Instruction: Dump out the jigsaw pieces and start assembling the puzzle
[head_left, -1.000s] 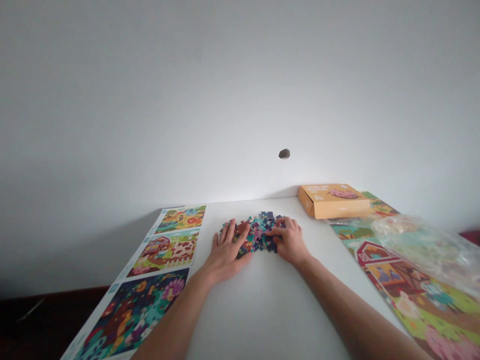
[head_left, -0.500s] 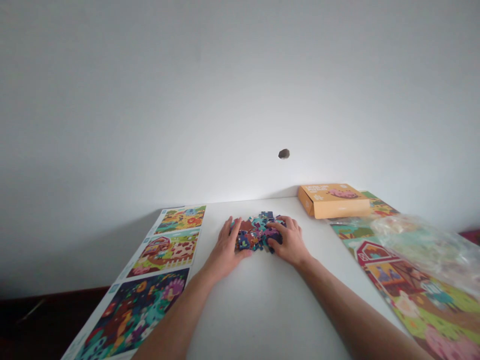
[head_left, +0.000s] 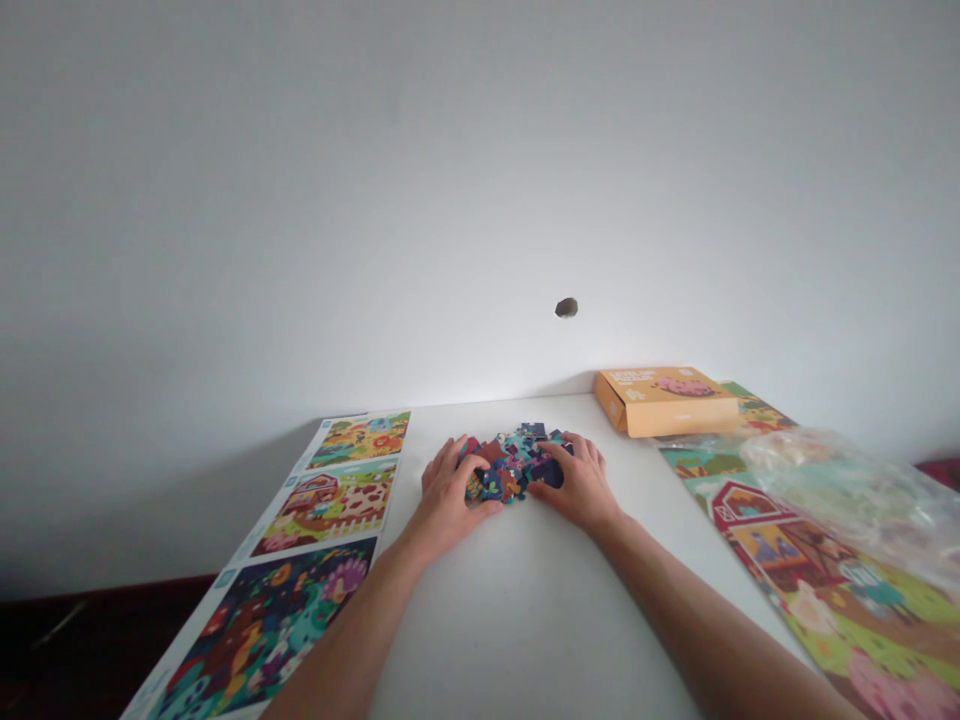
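A heap of jigsaw puzzle pieces (head_left: 512, 462) in dark blue, teal, red and purple lies on the white table (head_left: 480, 620), between my two hands. My left hand (head_left: 450, 488) rests at the heap's left side, its fingers bent and the thumb spread away from them. On the right side, my right hand (head_left: 577, 480) curves round the heap with thumb and fingers apart, touching pieces. Neither hand grips a single piece that I can make out. Pieces under the fingers are partly hidden.
Along the left edge lies a sheet with several puzzle pictures (head_left: 330, 505). A yellow puzzle box (head_left: 667, 400) stands at the back right, near crumpled clear plastic (head_left: 825, 490). Beneath the plastic is a large farm picture (head_left: 847, 590). A white wall (head_left: 450, 250) rises behind.
My left hand has shifted slightly left, its fingers more bent, uncovering more pieces at the heap's left side. My right hand stays nearly in place, its thumb a little farther left.
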